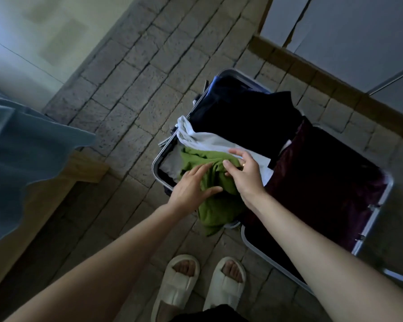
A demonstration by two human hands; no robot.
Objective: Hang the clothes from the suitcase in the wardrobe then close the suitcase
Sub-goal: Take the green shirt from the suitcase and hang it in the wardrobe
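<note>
- Suitcase [385, 189] lies open on stone-tile floor [130, 89], centre right.
- Left hand [191, 188] rests flat, fingers straight, on green garment [215, 210].
- Right hand [243, 173] pinches its folds.
- Bed [33, 159] at left.

Open suitcase [155, 168] lies on the floor [130, 89] at centre-right of frame, clothes piled inside. Both hands, left hand [191, 187] & right hand [244, 175], rest on a garment [216, 205] at its near-left corner. Bed [28, 154] at left edge, wardrobe [347, 31] upper right, slippers [200, 284] bottom centre.
</note>
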